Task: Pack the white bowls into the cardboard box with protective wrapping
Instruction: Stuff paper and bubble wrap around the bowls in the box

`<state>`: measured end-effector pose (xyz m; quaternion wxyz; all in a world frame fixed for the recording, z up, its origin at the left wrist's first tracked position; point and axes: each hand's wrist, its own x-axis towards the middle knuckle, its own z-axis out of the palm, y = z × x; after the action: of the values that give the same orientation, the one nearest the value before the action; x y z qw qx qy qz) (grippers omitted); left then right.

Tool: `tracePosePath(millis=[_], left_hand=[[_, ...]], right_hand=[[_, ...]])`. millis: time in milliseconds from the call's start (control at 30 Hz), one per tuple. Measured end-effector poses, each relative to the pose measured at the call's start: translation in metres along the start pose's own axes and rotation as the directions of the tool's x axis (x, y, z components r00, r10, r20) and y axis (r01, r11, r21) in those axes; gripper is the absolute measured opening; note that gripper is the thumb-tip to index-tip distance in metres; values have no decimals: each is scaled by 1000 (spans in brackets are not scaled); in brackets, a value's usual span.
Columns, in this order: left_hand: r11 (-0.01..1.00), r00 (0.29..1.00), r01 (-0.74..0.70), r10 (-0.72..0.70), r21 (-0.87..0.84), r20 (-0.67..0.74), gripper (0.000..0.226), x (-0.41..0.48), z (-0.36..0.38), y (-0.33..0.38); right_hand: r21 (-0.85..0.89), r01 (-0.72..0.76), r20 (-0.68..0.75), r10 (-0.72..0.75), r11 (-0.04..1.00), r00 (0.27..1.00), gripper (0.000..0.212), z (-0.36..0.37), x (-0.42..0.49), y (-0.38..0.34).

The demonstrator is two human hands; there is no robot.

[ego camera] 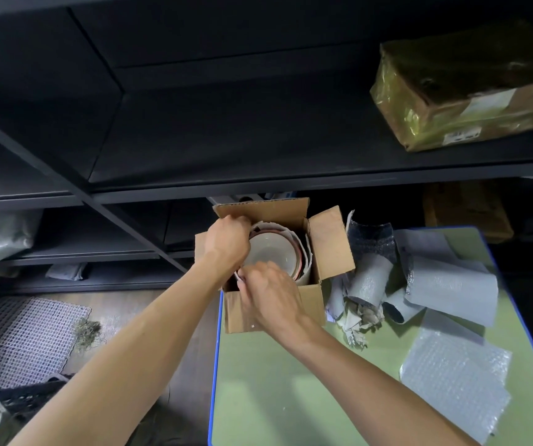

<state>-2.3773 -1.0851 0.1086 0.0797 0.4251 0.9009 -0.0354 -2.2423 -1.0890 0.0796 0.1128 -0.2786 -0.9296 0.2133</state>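
An open cardboard box [332, 249] stands at the far left corner of the green table [290, 397]. Inside it sits a white bowl [270, 252] with a reddish rim, ringed by white protective wrapping [303, 272]. My left hand [226, 239] reaches into the box's far left side, fingers curled over the wrapping's edge. At the near left edge of the bowl, my right hand [271, 294] pinches the wrapping. The fingertips of both hands are partly hidden inside the box.
Rolled and crumpled grey wrapping sheets [451, 284] lie right of the box, and a flat bubble-wrap sheet [455, 378] lies nearer. Dark shelving [258, 140] rises behind, holding a plastic-wrapped parcel [461, 88]. A mesh mat [20, 333] lies on the floor at left.
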Motion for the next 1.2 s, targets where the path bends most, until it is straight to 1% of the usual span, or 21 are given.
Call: tracePosePath(millis=[100, 200, 267, 333, 367, 433, 467, 533, 600, 667, 733, 800, 867, 933, 1000, 1133, 1200], left_hand=[[1000, 1000, -14, 14, -15, -8, 15, 1, 0, -3], [998, 996, -64, 62, -19, -58, 17, -3, 0, -4], [996, 993, -86, 88, 28, -82, 25, -6, 0, -3], [992, 991, -98, 105, 80, -79, 38, -9, 2, -3], [992, 991, -106, 111, 62, -75, 38, -8, 3, -5], [990, 987, -139, 137, -25, -84, 25, -4, 4, -10], [985, 982, -161, 154, -60, -107, 22, -2, 3, -13], [981, 967, -193, 184, -30, -177, 26, -3, -1, -18], [980, 959, -200, 196, 2, -204, 30, -5, -4, -22], [982, 966, -188, 181, -22, -184, 33, -5, -6, -26], [984, 969, -165, 149, -69, -196, 41, -3, -5, -27], [980, 971, -147, 117, -133, -209, 45, -1, -1, -25], [975, 974, -134, 96, -179, -207, 40, 1, 6, -25], [976, 980, -126, 95, -175, -177, 26, 0, 10, -25], [975, 980, -136, 106, -176, -165, 19, -3, 10, -25], [963, 967, -183, 140, -196, -214, 28, -11, 0, -30], [950, 967, -228, 195, -214, -162, 28, -12, -5, -34]], right_hand=[[-5, -12, 6, 12, 1000, 1000, 13, 5, 0, 6], [17, -3, 17, 2, 1000, 1000, 9, 1, 2, 4], [19, -1, 13, 1, 1000, 1000, 10, 0, 4, 0], [19, -15, 5, 15, 1000, 1000, 9, 0, 8, -3], [24, -23, -2, 23, 999, 1000, 9, -1, 9, -3], [39, -18, -2, 18, 999, 1000, 6, -2, 10, -1], [45, -7, 0, 7, 999, 1000, 5, -3, 11, 0], [45, 13, 14, -14, 999, 1000, 8, -2, 10, 1], [29, 14, 38, -15, 999, 999, 10, 0, 9, 0], [-19, -3, 50, 4, 1000, 999, 9, 3, 11, -3], [-87, -5, 47, 9, 996, 999, 15, 3, 14, -5], [-108, -8, 12, 9, 994, 1000, 18, 2, 17, -3], [-81, 0, -18, -2, 997, 1000, 13, 2, 18, 0], [-58, 0, 11, 1, 998, 1000, 4, 2, 17, 2], [-57, 2, 62, 2, 998, 998, 9, 2, 15, 4], [-45, -4, -16, 4, 999, 1000, 13, -3, 10, 3], [-74, -10, -19, 9, 997, 1000, 16, -5, 6, 0]])
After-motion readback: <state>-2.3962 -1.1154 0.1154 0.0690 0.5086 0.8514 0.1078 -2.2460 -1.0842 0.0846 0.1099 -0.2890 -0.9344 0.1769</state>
